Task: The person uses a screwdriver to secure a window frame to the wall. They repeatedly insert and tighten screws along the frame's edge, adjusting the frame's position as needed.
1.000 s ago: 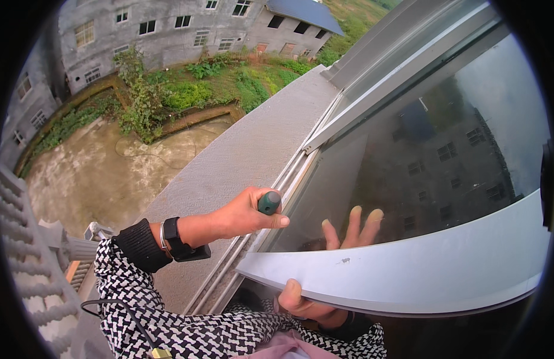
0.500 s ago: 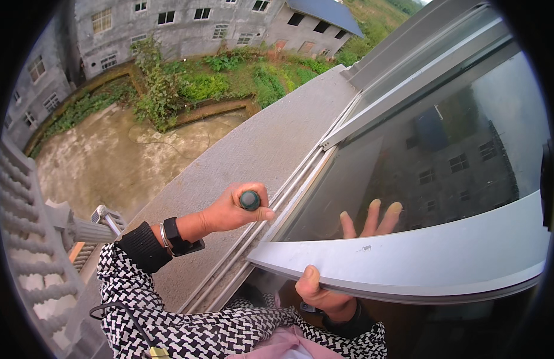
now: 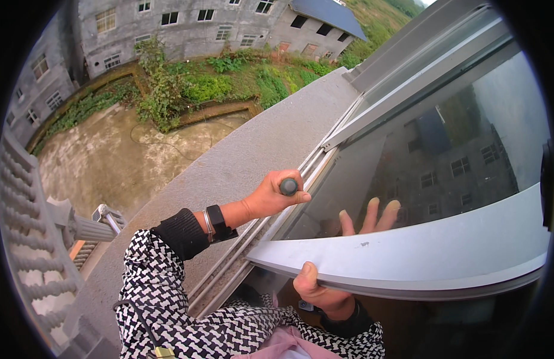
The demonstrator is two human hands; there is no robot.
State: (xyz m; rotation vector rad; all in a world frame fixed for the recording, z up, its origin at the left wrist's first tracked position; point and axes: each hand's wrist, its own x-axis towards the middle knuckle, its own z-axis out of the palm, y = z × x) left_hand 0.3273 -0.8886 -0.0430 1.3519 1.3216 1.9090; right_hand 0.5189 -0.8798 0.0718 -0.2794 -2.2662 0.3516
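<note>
My left hand (image 3: 273, 194) is closed round a tool's round, dark green handle (image 3: 289, 186), seen end-on; its working end is hidden below the fist. The fist is over the sliding window's tracks (image 3: 251, 233), beside the lower edge of the glass (image 3: 324, 203). My right hand (image 3: 327, 294) grips the silver-grey frame of the window sash (image 3: 408, 248). Its thumb presses on the near edge, while three fingertips show past the frame, against the glass.
A rough concrete ledge (image 3: 241, 170) runs along the outside of the window. At the left stands a balustrade (image 3: 29, 239). Far below lie a concrete yard (image 3: 103, 161) and green plants (image 3: 205, 87), with grey buildings (image 3: 187, 36) behind. A second sash (image 3: 408, 90) stands farther along the tracks.
My left hand has moved right and slightly up along the tracks, carrying the green-handled tool closer to the glass. My right hand keeps its grip on the sash, almost unmoved.
</note>
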